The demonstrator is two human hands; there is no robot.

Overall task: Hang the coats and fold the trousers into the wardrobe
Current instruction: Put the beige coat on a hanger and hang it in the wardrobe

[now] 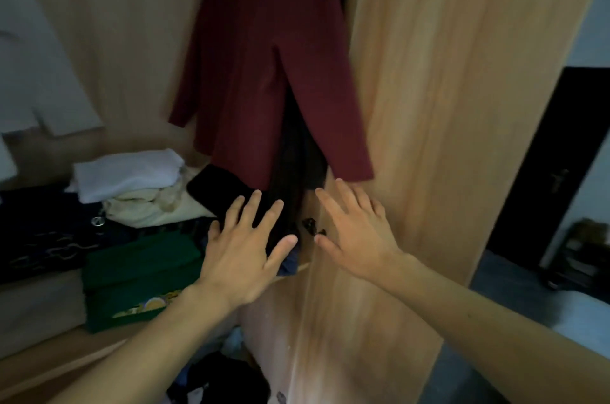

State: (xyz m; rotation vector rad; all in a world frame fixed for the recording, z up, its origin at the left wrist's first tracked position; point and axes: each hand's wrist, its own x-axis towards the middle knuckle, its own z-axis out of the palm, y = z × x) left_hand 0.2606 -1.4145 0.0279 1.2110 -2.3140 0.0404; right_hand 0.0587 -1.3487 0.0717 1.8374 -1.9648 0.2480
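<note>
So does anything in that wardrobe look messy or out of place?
Yes. A loose heap of dark clothes lies unfolded at the bottom of the wardrobe. Higher up, a cream garment sits crumpled under the neat white stack. The maroon coat hangs in place.

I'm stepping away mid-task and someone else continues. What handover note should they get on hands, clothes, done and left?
Left hand: open, fingers spread over the folded black garment on the shelf.
Right hand: open, at the wardrobe door edge, holding nothing.
Maroon coat: hanging inside the wardrobe.
Done: that coat hung, black garment folded.
Left: probably the loose clothes heaped below; whether more coats wait is out of view.
</note>
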